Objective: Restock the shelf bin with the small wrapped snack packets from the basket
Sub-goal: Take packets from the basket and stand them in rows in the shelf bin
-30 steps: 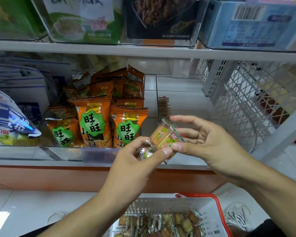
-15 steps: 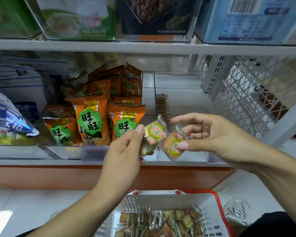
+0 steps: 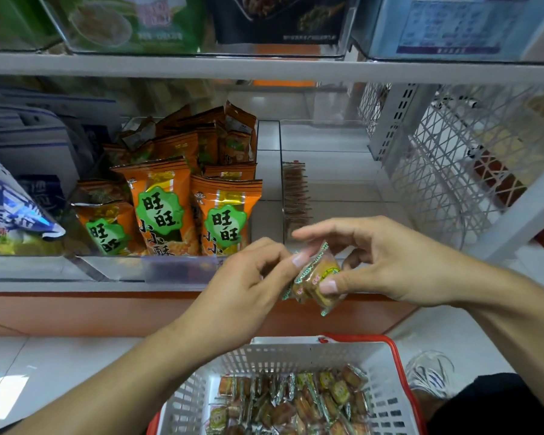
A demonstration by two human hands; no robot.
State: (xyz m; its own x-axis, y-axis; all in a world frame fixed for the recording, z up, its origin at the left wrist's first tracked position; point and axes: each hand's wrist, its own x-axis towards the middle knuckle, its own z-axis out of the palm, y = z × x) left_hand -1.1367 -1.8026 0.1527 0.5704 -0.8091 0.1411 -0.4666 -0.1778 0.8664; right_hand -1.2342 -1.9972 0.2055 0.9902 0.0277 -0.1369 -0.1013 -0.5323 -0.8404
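Observation:
Two or three small wrapped snack packets (image 3: 318,277), clear foil with green-edged seams, sit stacked between my hands in front of the shelf edge. My right hand (image 3: 390,262) pinches them between thumb and fingers. My left hand (image 3: 248,287) touches the stack's left side with its fingertips. Behind them is a clear shelf bin (image 3: 343,171), bare except for a short row of brown packets (image 3: 296,193) at its left wall. Below, a white basket (image 3: 264,362) with a red rim holds several more packets (image 3: 296,403).
A clear bin to the left holds orange snack bags (image 3: 164,208). White and blue bags (image 3: 13,208) lie further left. A white wire mesh rack (image 3: 446,171) stands on the right. An upper shelf (image 3: 264,67) carries boxed goods. A shoe (image 3: 431,375) shows beside the basket.
The packets, held apart half a second ago, are now pressed together into one stack. Both hands have dropped slightly lower in front of the shelf edge.

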